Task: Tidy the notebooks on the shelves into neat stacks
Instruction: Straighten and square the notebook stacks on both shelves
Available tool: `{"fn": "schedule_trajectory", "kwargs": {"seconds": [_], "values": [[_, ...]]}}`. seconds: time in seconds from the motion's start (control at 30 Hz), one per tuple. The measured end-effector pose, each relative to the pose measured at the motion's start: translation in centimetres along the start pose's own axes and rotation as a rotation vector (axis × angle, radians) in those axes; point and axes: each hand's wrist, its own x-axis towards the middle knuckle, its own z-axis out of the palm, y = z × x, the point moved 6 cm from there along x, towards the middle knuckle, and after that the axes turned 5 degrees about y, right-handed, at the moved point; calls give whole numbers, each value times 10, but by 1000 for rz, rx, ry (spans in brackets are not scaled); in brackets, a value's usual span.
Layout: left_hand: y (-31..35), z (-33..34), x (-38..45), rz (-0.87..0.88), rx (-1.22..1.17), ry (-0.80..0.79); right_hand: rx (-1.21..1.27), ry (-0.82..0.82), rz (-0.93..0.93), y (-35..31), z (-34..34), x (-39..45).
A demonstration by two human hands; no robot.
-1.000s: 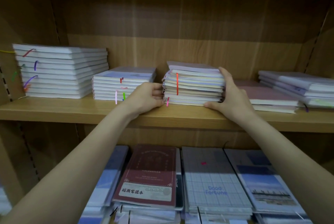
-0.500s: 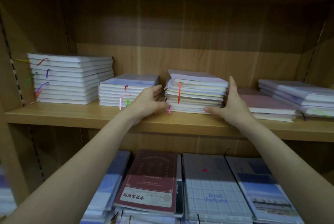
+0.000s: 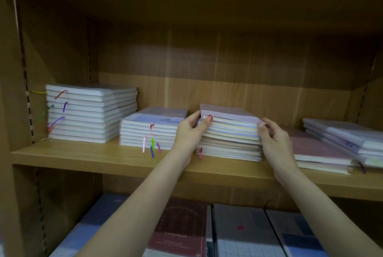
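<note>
Far-left stack (image 3: 91, 112): tallest pile on the upper shelf (image 3: 83, 158), white page edges facing out, coloured ribbon markers hanging from its left part. Edges look fairly square; likely already tidy.

Second stack (image 3: 150, 131): lower pile just right of the first, pale blue cover on top, ribbons in pink, green and blue dangling over the near face. Sits close beside the left hand.

Left hand (image 3: 189, 132): fingers curled against the upper left corner of the middle stack, fingertips on the top few page edges, thumb near the cover. It seems set there to brace that side.

Middle stack (image 3: 232, 137): the pile being worked, centre of the upper shelf, near its front edge. Lilac cover on top, cream and pale blue page blocks below. Upper books lie slightly skewed from the lower ones, so the sides are not flush. A red ribbon shows at the top left corner, a pink one at the bottom left.

Right hand (image 3: 273, 142): pressed to the right side of the same pile, fingers loosely bent along the edges, thumb at the top corner. Judged purpose: squeezing against the left hand to square the pile.

Right stacks (image 3: 323, 155): pink-covered books lying flat, with a slanted greyish pile (image 3: 348, 138) overlapping them further right. Still untidy.

Lower shelf: flat notebooks (image 3: 182, 227), maroon and grid-patterned covers, partly hidden by the forearms.
</note>
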Motion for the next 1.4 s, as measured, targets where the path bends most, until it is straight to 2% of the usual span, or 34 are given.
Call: {"fn": "schedule_trajectory", "kwargs": {"seconds": [0.13,0.27,0.4,0.57,0.67,0.83,1.03,1.3,1.4], "values": [[-3,-4,6,27,106,-3,-6,-58,-15,-3,5,-1],[-3,0,5,20,150,-66,132,-149,42,2,9,-5],[-1,0,4,32,91,-100,307,-252,112,-1,10,-2],[0,-1,1,41,43,-80,339,-341,149,2,11,4],[-1,-6,0,26,-5,-58,316,-326,138,4,8,0],[-2,-9,-10,65,69,-77,219,-305,80,6,5,-1],[1,-15,-6,22,63,-30,297,-266,73,6,1,1],[4,-12,1,48,127,-57,407,-259,71,10,0,4],[0,-11,1,38,109,-72,380,-297,51,7,3,1]]}}
